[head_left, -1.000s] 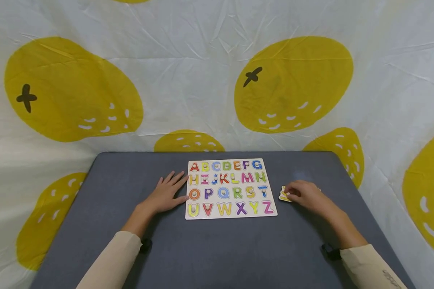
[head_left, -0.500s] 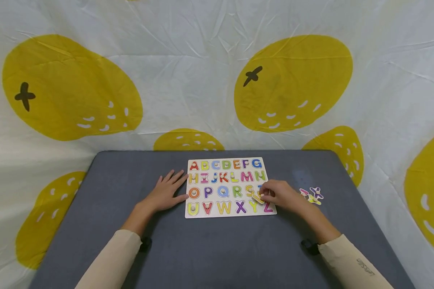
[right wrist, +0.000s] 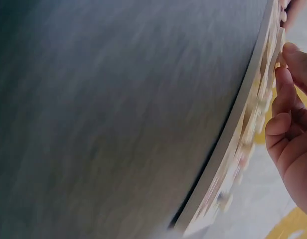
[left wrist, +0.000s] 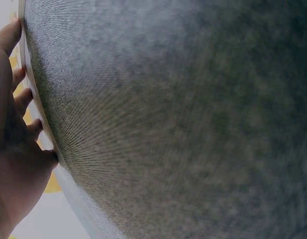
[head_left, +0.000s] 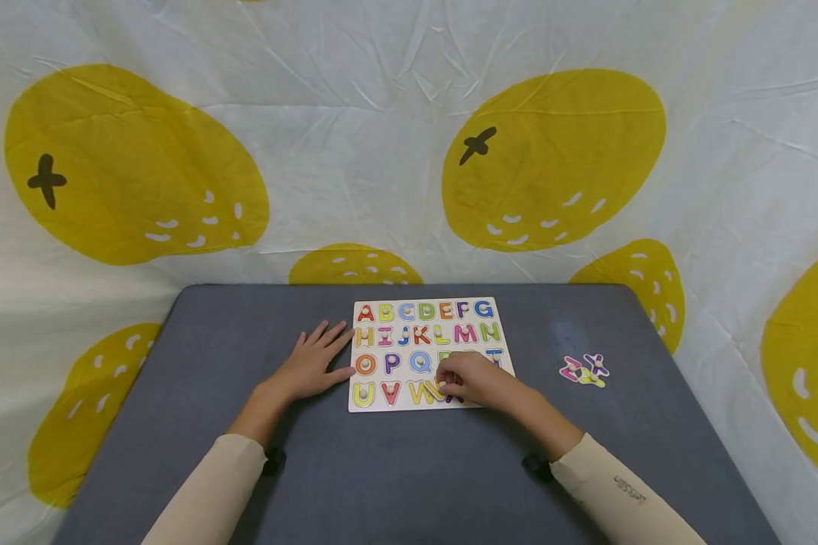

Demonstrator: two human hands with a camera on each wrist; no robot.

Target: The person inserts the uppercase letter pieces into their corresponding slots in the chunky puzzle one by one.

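Note:
A white alphabet puzzle board [head_left: 375, 406] with rows of colourful letters lies on the table. My right hand [head_left: 477, 378] pinches a yellow letter piece [head_left: 434, 391] close over the bottom row, overlapping the yellow W in the head view. In the right wrist view the thumb and index finger hold the piece [right wrist: 280, 50] just above the board's edge; the curled hand hides part of the lower rows. My left hand [head_left: 313, 367] rests on the table with fingers spread, its fingertips right at the board's left edge. In the left wrist view, the fingers [left wrist: 25, 97] line up along that edge.
Right of the board lie a pink Z piece [head_left: 569, 369], a purple X piece [head_left: 597, 364] and a yellow Y piece [head_left: 591, 377], bunched together. The dark grey table [head_left: 409, 477] backs onto a white curtain [head_left: 354, 151] printed with yellow fruit.
My right hand picked the yellow piece from the pile at the right and carried it left over the board to the bottom row. The left hand stays at the board's edge.

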